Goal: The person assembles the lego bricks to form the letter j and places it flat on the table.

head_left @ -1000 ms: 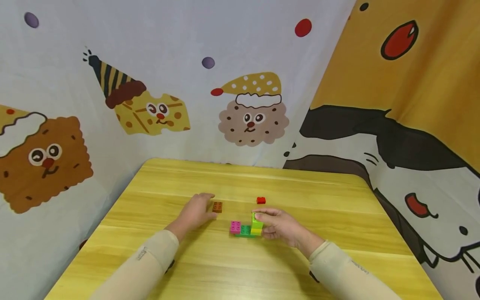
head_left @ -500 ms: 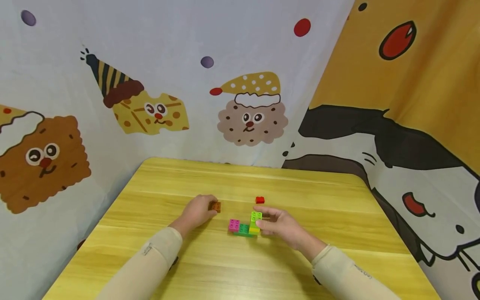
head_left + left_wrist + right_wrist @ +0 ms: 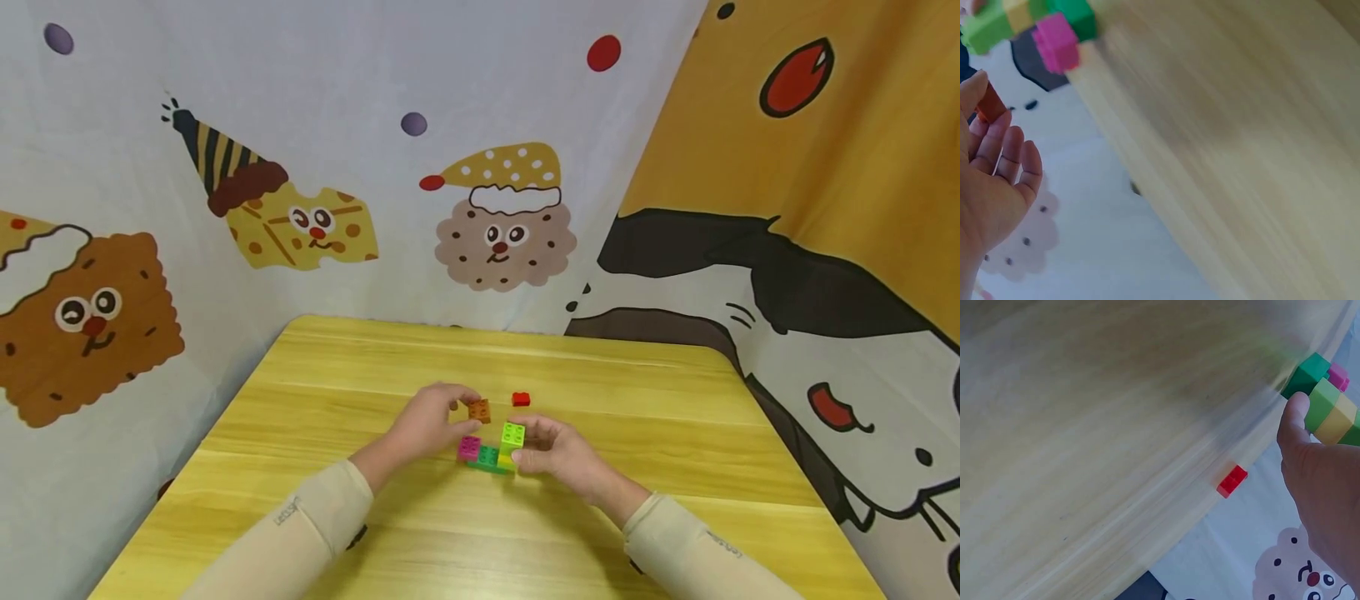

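My left hand point(image 3: 433, 421) pinches an orange-brown toy building brick point(image 3: 479, 411) between thumb and fingers, raised just behind the joined bricks. In the left wrist view that brick point(image 3: 991, 105) shows at the fingertips, the other fingers half bent. With thumb and fingers my right hand point(image 3: 566, 457) holds the right end of the joined bricks, where a lime brick point(image 3: 513, 434) tops a yellow brick point(image 3: 506, 459). A pink brick point(image 3: 469, 448) sits at the left end, and a green brick point(image 3: 488, 456) lies between. The right wrist view shows a fingertip against the stack's side.
A small red brick point(image 3: 521, 399) lies alone on the wooden table point(image 3: 480, 533), behind the right hand. A printed cloth point(image 3: 337, 100) with cartoon figures hangs along the table's back and sides.
My left hand has closed on the orange-brown brick, picked it up and carried it right toward the joined bricks. My right hand stays at the stack, its fingers slightly shifted.
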The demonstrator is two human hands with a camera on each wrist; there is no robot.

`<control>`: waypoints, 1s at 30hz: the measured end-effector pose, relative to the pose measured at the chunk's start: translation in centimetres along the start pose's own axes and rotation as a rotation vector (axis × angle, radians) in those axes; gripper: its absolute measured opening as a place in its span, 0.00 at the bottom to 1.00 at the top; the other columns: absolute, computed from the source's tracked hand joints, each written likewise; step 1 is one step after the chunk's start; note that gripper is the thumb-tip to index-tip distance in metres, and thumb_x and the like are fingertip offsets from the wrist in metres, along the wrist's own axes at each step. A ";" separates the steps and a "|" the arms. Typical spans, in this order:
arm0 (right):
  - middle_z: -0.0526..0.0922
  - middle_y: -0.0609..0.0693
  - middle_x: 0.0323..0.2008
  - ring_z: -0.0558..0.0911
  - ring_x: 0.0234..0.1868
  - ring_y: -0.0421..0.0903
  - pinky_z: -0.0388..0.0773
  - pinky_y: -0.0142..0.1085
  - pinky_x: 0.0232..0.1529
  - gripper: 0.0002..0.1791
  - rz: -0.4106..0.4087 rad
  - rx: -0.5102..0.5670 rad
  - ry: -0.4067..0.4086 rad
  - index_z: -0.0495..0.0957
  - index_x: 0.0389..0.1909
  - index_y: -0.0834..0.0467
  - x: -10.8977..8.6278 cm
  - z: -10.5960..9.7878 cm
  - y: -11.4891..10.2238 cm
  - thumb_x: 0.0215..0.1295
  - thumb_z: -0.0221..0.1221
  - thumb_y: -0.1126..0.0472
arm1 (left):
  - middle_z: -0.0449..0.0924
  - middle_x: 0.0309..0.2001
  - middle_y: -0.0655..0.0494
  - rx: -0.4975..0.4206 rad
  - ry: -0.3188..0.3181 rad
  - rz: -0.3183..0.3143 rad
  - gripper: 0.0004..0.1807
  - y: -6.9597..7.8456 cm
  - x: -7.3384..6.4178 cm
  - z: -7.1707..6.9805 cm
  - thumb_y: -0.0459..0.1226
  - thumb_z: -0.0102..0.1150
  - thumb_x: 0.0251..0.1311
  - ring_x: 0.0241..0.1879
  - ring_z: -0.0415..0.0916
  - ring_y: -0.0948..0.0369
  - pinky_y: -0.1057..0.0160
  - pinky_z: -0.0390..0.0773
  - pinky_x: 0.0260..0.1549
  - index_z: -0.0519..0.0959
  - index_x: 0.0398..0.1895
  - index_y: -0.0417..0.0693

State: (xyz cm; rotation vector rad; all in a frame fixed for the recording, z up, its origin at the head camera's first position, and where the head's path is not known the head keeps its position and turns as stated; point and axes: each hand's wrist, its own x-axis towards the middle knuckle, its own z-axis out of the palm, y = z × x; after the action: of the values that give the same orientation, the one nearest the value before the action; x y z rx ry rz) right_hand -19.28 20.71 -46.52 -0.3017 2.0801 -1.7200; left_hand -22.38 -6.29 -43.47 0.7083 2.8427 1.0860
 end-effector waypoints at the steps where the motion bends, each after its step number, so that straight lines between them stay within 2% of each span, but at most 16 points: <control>1: 0.84 0.54 0.61 0.82 0.59 0.48 0.85 0.38 0.54 0.36 -0.002 0.004 -0.007 0.72 0.75 0.59 0.0 0.0 0.0 0.68 0.72 0.59 | 0.88 0.55 0.55 -0.013 -0.005 0.015 0.20 0.5 0.0 0.0 0.44 0.74 0.67 0.52 0.83 0.49 0.55 0.84 0.47 0.85 0.60 0.52; 6: 0.85 0.53 0.62 0.83 0.59 0.48 0.85 0.36 0.55 0.31 -0.009 0.011 -0.020 0.76 0.72 0.57 0.1 -0.1 0.0 0.69 0.71 0.59 | 0.88 0.56 0.55 -0.025 -0.046 0.085 0.20 2.7 -0.1 0.4 0.46 0.73 0.68 0.53 0.83 0.52 0.55 0.85 0.50 0.86 0.61 0.53; 13: 0.84 0.53 0.65 0.82 0.63 0.50 0.84 0.37 0.59 0.29 -0.016 -0.012 -0.018 0.78 0.70 0.57 0.1 -0.1 0.0 0.70 0.71 0.58 | 0.88 0.54 0.61 0.086 -0.071 0.145 0.21 4.0 0.2 1.1 0.48 0.72 0.69 0.54 0.80 0.60 0.57 0.84 0.54 0.86 0.61 0.54; 20: 0.85 0.51 0.60 0.81 0.60 0.49 0.83 0.37 0.57 0.26 -0.026 -0.007 -0.014 0.78 0.67 0.60 0.0 -0.1 -0.1 0.70 0.71 0.60 | 0.88 0.54 0.60 0.099 -0.078 0.177 0.21 4.3 0.3 1.4 0.47 0.72 0.69 0.55 0.81 0.56 0.61 0.84 0.52 0.86 0.62 0.53; 24: 0.84 0.50 0.59 0.81 0.59 0.49 0.84 0.37 0.56 0.27 -0.029 0.018 -0.019 0.77 0.68 0.60 0.1 0.0 -0.2 0.71 0.70 0.62 | 0.88 0.56 0.59 0.091 -0.080 0.173 0.22 4.1 0.2 1.4 0.46 0.72 0.68 0.53 0.82 0.56 0.63 0.83 0.50 0.85 0.63 0.54; 27: 0.82 0.54 0.63 0.81 0.61 0.50 0.85 0.42 0.59 0.28 -0.027 0.030 -0.023 0.74 0.71 0.60 0.0 0.0 -0.3 0.74 0.68 0.59 | 0.88 0.56 0.58 0.071 -0.088 0.175 0.22 4.0 0.1 1.5 0.44 0.72 0.68 0.52 0.83 0.54 0.63 0.84 0.49 0.84 0.64 0.54; 30: 0.77 0.59 0.70 0.80 0.66 0.52 0.83 0.51 0.65 0.29 -0.013 0.057 -0.032 0.71 0.75 0.59 -0.1 0.0 -0.5 0.80 0.61 0.52 | 0.87 0.57 0.57 0.056 -0.099 0.176 0.22 4.0 -0.1 1.5 0.42 0.72 0.69 0.52 0.84 0.53 0.62 0.84 0.49 0.84 0.65 0.54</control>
State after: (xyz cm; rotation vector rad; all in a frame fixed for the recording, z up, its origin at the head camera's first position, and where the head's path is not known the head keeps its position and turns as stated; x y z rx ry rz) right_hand -19.25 20.64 -46.03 -0.3239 2.0072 -1.7667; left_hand -20.44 -2.74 -42.08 1.0033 2.7801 0.9626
